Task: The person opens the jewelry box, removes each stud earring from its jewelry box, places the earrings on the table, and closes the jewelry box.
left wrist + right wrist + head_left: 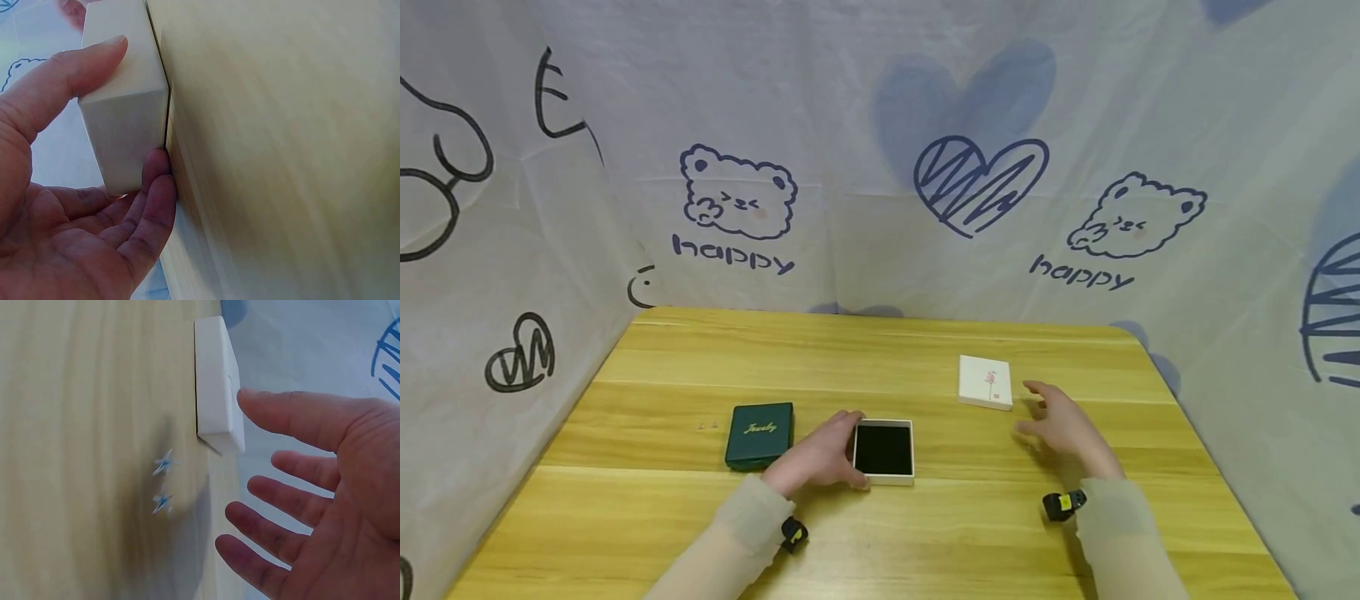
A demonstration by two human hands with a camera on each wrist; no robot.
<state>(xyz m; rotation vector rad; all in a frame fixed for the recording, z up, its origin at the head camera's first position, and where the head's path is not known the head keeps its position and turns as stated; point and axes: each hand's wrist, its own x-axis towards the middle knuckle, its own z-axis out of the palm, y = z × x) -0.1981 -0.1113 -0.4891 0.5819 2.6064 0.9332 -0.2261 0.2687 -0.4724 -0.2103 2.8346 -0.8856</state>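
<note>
My left hand (pixel 823 454) grips a small open white box (pixel 883 480) with a black lining, at the middle of the table. In the left wrist view the thumb presses one side of the box (pixel 125 125) and the fingers reach round the other. My right hand (pixel 1067 429) hovers to the right of a flat white box lid (pixel 985 382) with a pink flower print, apart from it and holding nothing. Its fingers are spread in the right wrist view. Two tiny star-shaped pieces (pixel 164 464) with blue centres lie on the table near that hand; the head view hides them.
A dark green box (pixel 760 435) lettered "Jewelry" lies just left of my left hand. Further left, two tiny pale items (pixel 708 426) rest on the wooden table (pixel 850 350). A printed cloth (pixel 842 108) hangs behind and at both sides.
</note>
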